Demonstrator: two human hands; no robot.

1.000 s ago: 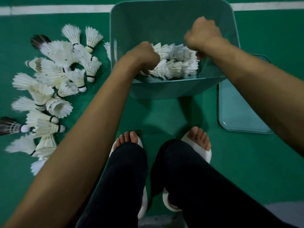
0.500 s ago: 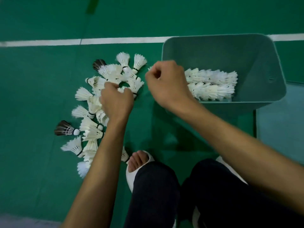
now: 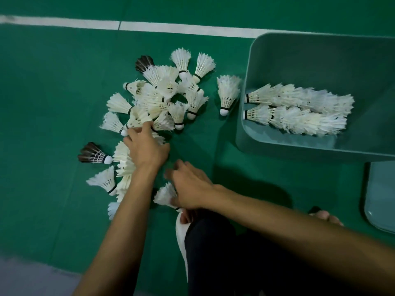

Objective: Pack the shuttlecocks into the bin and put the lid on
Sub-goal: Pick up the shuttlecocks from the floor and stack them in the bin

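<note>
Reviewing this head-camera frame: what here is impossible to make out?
Left hand: head view, its back hides the fingertips in the pile; grip unclear.
Right hand: head view, fingers motion-blurred; contact with the shuttlecock beneath unclear.
Bin and lid: head view, cut off by the right edge.

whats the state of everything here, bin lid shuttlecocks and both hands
bin, upright on the floor, uncovered, partly filled
lid, off, lying flat beside the bin
shuttlecocks in bin, two nested rows lying on their sides
loose shuttlecocks, heaped on the floor, not yet packed
left hand, fingers spread on the heap
right hand, blurred, over the nearest shuttlecock, grip unclear
</note>
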